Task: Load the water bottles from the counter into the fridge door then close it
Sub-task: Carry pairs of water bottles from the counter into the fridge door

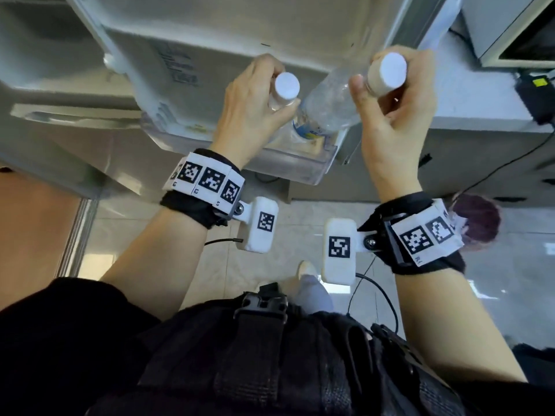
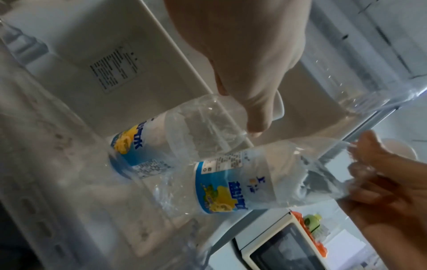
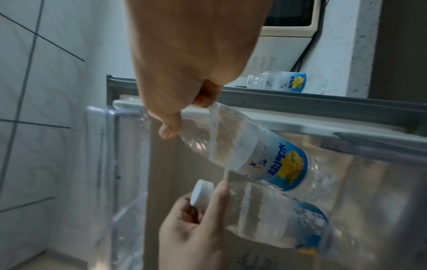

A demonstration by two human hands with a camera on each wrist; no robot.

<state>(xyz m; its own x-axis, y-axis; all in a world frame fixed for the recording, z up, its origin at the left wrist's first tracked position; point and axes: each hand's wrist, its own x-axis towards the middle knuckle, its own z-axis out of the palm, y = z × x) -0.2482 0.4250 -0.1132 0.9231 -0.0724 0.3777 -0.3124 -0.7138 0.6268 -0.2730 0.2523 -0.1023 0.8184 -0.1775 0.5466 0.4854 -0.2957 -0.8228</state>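
Two clear water bottles with blue and yellow labels hang over the open fridge door's clear bin (image 1: 295, 168). My left hand (image 1: 271, 96) grips the neck of the left bottle (image 2: 161, 144) just under its white cap (image 1: 287, 85). That bottle's base is down inside the bin. My right hand (image 1: 374, 96) grips the neck of the right bottle (image 1: 326, 108), which tilts toward the bin's right end with its base beside the left bottle. In the right wrist view the right bottle (image 3: 254, 155) lies just above the left bottle (image 3: 277, 219). A third bottle (image 3: 283, 82) lies on the counter.
The fridge door's white inner panel (image 1: 210, 37) stands behind the bin. A microwave (image 1: 516, 28) sits on the counter (image 1: 480, 97) at the right, with a black adapter (image 1: 537, 94) and cables hanging off its edge. A dark purple object (image 1: 477, 223) lies on the tiled floor.
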